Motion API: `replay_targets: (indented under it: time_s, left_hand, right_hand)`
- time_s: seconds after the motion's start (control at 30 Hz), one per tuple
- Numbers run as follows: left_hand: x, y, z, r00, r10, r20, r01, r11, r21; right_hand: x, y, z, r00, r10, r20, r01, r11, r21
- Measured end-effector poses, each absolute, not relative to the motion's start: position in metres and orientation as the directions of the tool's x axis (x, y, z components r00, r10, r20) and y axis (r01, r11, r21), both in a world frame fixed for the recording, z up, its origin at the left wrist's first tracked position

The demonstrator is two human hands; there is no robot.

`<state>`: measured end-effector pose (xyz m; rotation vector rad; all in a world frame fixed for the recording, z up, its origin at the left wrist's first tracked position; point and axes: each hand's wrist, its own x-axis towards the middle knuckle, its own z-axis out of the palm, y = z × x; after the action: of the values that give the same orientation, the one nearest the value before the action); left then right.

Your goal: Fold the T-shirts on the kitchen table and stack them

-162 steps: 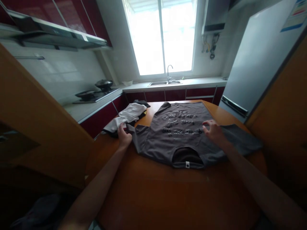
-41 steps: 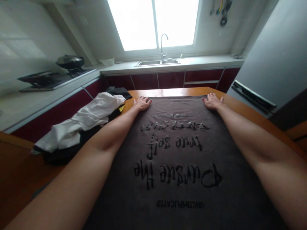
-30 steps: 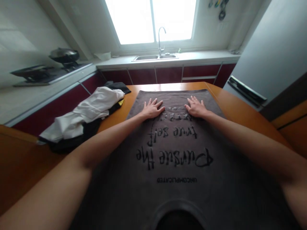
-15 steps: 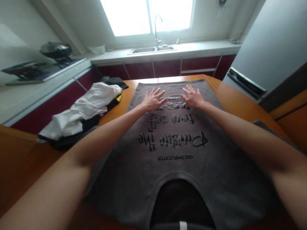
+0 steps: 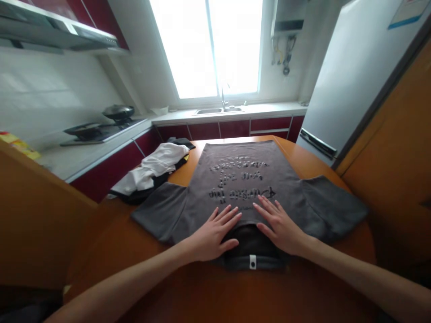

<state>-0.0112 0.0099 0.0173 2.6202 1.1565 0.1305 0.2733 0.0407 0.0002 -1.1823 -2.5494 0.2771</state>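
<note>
Gently, with left hand (image 5: 209, 237) and right hand (image 5: 282, 228) open (gripping nothing), probably best to smooth grey shirt (image 5: 244, 185) outward from near neckline (image 5: 248, 224).

Dark grey is worn here by the shirt (image 5: 249, 185), crossed by rows of glossy black lettering (image 5: 232, 194) and set off by a white tag (image 5: 252, 260) that is marked with one black dot (image 5: 252, 264)! White cloth (image 5: 158, 160) is seen against black cloth (image 5: 134, 197), a yellow patch (image 5: 186, 157) caught beside them, all framed by the orange-brown table (image 5: 202, 294). Deep red is shown by the cabinets (image 5: 235, 129), striped with silver under a white counter (image 5: 283, 109), and silver-grey is offered by the fridge (image 5: 332, 80), its pale sticker (image 5: 406, 15) banded in blue.
</note>
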Motion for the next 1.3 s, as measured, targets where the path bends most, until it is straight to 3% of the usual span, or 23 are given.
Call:
replay_targets:
  time_s: [0.1,0.3,0.47,0.67,0.87,1.1,1.3]
  left_hand:
    - [-0.008,0.005,0.018,0.679,0.734,-0.010,0.703,-0.645,0.300]
    - [-0.009,-0.014,0.013,0.699,0.714,-0.032,0.690,-0.663,0.289]
    - [-0.006,-0.014,0.022,0.731,0.678,-0.084,0.672,-0.692,0.262]
    - [-0.010,-0.007,0.021,0.612,0.771,0.176,0.715,-0.634,0.295]
    - [-0.022,-0.005,0.001,0.621,0.783,0.040,0.758,-0.612,0.226]
    - [-0.020,-0.007,0.001,0.612,0.790,0.047,0.766,-0.606,0.212]
    - [-0.018,-0.011,0.001,0.611,0.791,0.035,0.761,-0.599,0.249]
  right_hand:
    - [0.261,0.042,0.004,-0.529,0.813,0.245,0.752,0.582,-0.309]
    - [0.248,0.024,-0.013,-0.541,0.825,0.164,0.770,0.564,-0.298]
    - [0.231,0.042,0.010,-0.462,0.875,0.143,0.819,0.483,-0.308]
    - [0.194,0.068,0.011,-0.317,0.930,0.185,0.826,0.367,-0.428]
    - [0.193,0.057,-0.014,-0.398,0.909,0.124,0.823,0.414,-0.388]
    - [0.198,0.060,-0.023,-0.432,0.900,0.061,0.859,0.431,-0.275]
    - [0.202,0.064,-0.031,-0.444,0.892,0.081,0.857,0.449,-0.251]
